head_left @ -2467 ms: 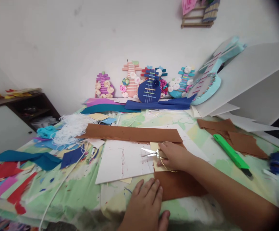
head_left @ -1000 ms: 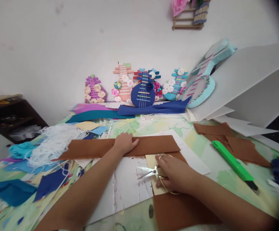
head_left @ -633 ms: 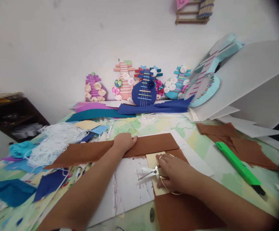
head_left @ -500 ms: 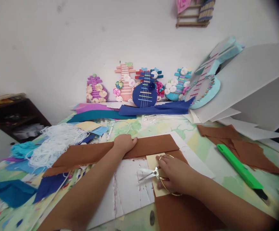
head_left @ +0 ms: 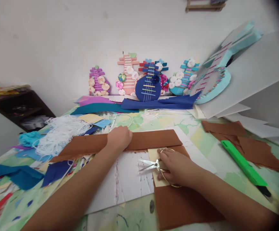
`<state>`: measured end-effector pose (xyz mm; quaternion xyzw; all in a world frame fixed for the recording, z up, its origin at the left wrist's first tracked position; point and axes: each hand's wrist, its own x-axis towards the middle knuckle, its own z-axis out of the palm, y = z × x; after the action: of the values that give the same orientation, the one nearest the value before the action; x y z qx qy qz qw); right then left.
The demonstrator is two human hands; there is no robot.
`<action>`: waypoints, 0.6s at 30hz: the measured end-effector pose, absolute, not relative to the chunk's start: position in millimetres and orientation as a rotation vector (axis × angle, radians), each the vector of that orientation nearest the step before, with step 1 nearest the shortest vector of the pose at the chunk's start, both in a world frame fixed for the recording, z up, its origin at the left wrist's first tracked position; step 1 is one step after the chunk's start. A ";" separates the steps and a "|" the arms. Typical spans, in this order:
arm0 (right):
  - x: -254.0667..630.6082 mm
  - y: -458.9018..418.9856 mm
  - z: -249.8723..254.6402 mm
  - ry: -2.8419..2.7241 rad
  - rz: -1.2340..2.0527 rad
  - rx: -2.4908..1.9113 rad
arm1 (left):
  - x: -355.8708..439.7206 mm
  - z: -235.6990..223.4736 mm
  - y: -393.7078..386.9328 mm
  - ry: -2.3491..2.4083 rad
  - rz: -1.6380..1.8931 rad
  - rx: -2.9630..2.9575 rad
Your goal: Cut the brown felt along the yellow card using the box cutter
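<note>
My left hand (head_left: 119, 138) lies across a long, folded brown strip (head_left: 156, 139), its fingers curled closed over the strip's upper edge. In my right hand (head_left: 177, 165) is a pair of gold-handled scissors (head_left: 155, 165), blades parted and pointing left. Beneath the blades is a white board (head_left: 132, 179) with reddish marks. A cream card (head_left: 160, 183) is partly under my right hand. Below it lies another brown piece (head_left: 182, 205), partly covered by my right forearm. Whether the strip is crepe paper or cloth I cannot tell.
A green box cutter (head_left: 243, 163) and brown scraps (head_left: 257, 146) lie at right. White string (head_left: 62, 133) and coloured scraps (head_left: 57, 171) cover the left. Decorated model lutes (head_left: 149, 86) stand along the wall. Large white boards (head_left: 257, 73) lean at right.
My left hand has gone from the table's near side up to the brown strip and closed on it, lately shifting slightly left. My right hand keeps the scissors. The camera view has shifted.
</note>
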<state>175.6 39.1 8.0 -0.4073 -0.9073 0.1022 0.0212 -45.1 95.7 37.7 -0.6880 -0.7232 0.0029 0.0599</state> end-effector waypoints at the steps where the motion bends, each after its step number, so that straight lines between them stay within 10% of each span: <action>1: 175.5 38.9 8.1 -2.811 0.316 -1.264 | -44.9 42.4 83.0 -2.175 -0.002 -2.104; 9: 180.7 39.6 3.5 -2.800 0.300 -1.229 | 21.7 -16.0 -66.8 -1.077 -0.362 -2.759; 18: 173.3 34.5 9.4 -2.876 0.222 -1.206 | 26.9 -54.0 -74.9 -0.931 -0.832 -2.467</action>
<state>173.3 34.5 9.4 -0.3856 -0.9199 0.0711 0.0074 26.9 -74.9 -54.0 -0.8765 -0.3308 -0.2957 0.1869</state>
